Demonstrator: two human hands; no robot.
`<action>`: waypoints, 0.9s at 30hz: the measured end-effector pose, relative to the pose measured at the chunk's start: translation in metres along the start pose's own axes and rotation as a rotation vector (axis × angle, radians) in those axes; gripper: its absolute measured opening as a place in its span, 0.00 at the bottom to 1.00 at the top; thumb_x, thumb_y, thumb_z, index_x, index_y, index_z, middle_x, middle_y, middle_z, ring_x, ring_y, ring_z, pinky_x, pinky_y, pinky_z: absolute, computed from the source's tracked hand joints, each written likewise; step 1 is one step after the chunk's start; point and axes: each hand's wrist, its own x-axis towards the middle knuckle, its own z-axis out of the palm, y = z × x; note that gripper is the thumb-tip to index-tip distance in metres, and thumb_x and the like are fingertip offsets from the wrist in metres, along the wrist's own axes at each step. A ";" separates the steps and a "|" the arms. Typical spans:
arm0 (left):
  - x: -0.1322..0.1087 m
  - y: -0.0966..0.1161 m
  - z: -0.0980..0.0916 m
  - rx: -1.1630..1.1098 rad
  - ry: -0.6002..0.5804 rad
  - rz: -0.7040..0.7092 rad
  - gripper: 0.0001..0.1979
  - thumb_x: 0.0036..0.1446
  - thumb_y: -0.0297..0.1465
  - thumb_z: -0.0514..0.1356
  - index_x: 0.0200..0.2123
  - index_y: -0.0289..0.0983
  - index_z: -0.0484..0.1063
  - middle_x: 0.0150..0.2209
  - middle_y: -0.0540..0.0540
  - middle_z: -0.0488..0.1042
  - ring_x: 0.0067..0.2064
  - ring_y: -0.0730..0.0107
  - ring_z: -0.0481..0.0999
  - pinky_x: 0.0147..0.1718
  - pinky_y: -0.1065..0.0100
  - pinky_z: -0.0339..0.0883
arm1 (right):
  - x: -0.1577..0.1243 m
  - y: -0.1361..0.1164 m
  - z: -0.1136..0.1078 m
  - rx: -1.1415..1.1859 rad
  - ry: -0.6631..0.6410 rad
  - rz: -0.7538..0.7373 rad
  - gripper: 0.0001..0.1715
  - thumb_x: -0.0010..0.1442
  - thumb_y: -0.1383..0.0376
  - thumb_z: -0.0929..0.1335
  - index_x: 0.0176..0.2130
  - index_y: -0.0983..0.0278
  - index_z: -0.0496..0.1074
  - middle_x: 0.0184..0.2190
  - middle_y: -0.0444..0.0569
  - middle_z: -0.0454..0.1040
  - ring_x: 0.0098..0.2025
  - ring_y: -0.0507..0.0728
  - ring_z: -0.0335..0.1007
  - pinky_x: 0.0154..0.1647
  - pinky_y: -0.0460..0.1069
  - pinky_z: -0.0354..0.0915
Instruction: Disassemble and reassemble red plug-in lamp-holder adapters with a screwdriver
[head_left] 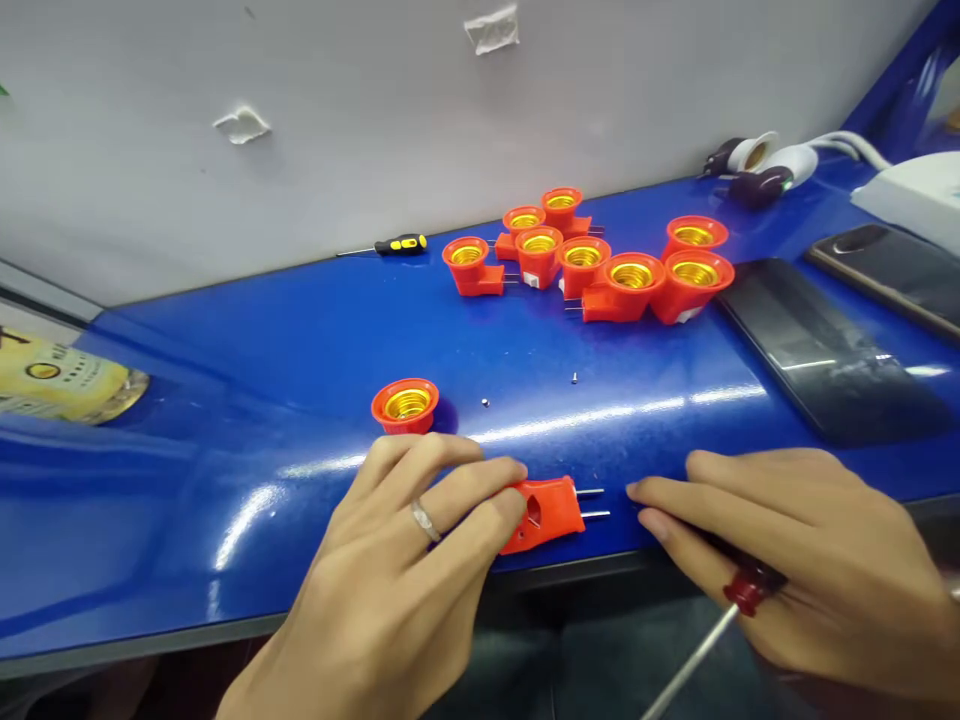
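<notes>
My left hand [390, 540], with a ring on one finger, grips a red plug-type lamp holder body [547, 515] on the blue bench, its two metal pins pointing right. My right hand [787, 550] is shut around a red-handled screwdriver [746, 590], whose steel shaft points down and away from the bench. Its fingertips sit just right of the pins, not touching them. A red lamp socket with a brass thread [405, 405] stands just beyond my left hand. Two tiny screws [485, 402] lie on the bench beyond the plug.
Several red sockets with brass threads [630, 280] are grouped at the back of the glossy blue bench [300, 340]. A small yellow-and-black screwdriver [400, 245] lies by the grey wall [300, 100]. Two phones [825, 350] lie at right, near white electrical fittings [765, 160].
</notes>
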 end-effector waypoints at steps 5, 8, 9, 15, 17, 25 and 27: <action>-0.003 -0.004 0.001 0.027 -0.070 0.031 0.20 0.58 0.12 0.56 0.44 0.41 0.75 0.46 0.54 0.79 0.48 0.69 0.73 0.56 0.61 0.60 | -0.001 0.002 -0.001 -0.004 -0.021 0.005 0.08 0.65 0.70 0.66 0.44 0.59 0.71 0.30 0.44 0.77 0.27 0.53 0.71 0.27 0.50 0.60; -0.002 -0.002 0.000 0.028 -0.083 0.033 0.19 0.59 0.13 0.56 0.44 0.41 0.75 0.47 0.56 0.79 0.48 0.71 0.73 0.57 0.62 0.59 | -0.003 0.002 -0.001 -0.019 -0.017 0.005 0.08 0.64 0.70 0.67 0.43 0.59 0.72 0.30 0.44 0.77 0.27 0.53 0.72 0.27 0.50 0.59; -0.001 -0.001 0.000 0.026 -0.084 0.030 0.19 0.59 0.13 0.56 0.44 0.41 0.75 0.47 0.56 0.79 0.48 0.72 0.73 0.57 0.63 0.59 | -0.003 0.002 -0.002 -0.015 -0.015 0.005 0.09 0.64 0.71 0.67 0.43 0.60 0.72 0.30 0.44 0.77 0.27 0.53 0.72 0.27 0.50 0.59; 0.003 0.000 0.001 0.013 -0.088 0.045 0.18 0.58 0.13 0.57 0.44 0.40 0.75 0.48 0.55 0.79 0.49 0.71 0.73 0.57 0.63 0.59 | -0.002 0.000 -0.001 0.061 -0.062 0.031 0.10 0.65 0.69 0.67 0.47 0.62 0.73 0.23 0.39 0.68 0.23 0.49 0.64 0.27 0.49 0.55; 0.003 -0.001 0.001 0.015 -0.090 0.041 0.18 0.58 0.13 0.56 0.44 0.40 0.75 0.48 0.54 0.79 0.49 0.70 0.73 0.57 0.62 0.59 | -0.001 0.000 -0.001 0.054 -0.083 0.031 0.11 0.66 0.68 0.66 0.49 0.62 0.72 0.24 0.39 0.68 0.24 0.49 0.64 0.28 0.50 0.54; 0.006 0.000 0.001 0.044 -0.095 0.051 0.19 0.58 0.13 0.56 0.44 0.41 0.74 0.47 0.54 0.79 0.48 0.68 0.73 0.55 0.61 0.59 | -0.002 0.003 0.004 0.049 -0.115 -0.005 0.14 0.67 0.66 0.67 0.52 0.62 0.70 0.26 0.39 0.68 0.25 0.49 0.62 0.28 0.51 0.51; 0.007 0.000 0.002 0.051 -0.093 0.056 0.19 0.58 0.13 0.55 0.43 0.41 0.74 0.46 0.55 0.79 0.47 0.69 0.74 0.55 0.60 0.60 | -0.003 0.004 0.005 0.049 -0.107 -0.006 0.13 0.67 0.66 0.67 0.51 0.62 0.70 0.26 0.38 0.67 0.24 0.49 0.60 0.28 0.51 0.50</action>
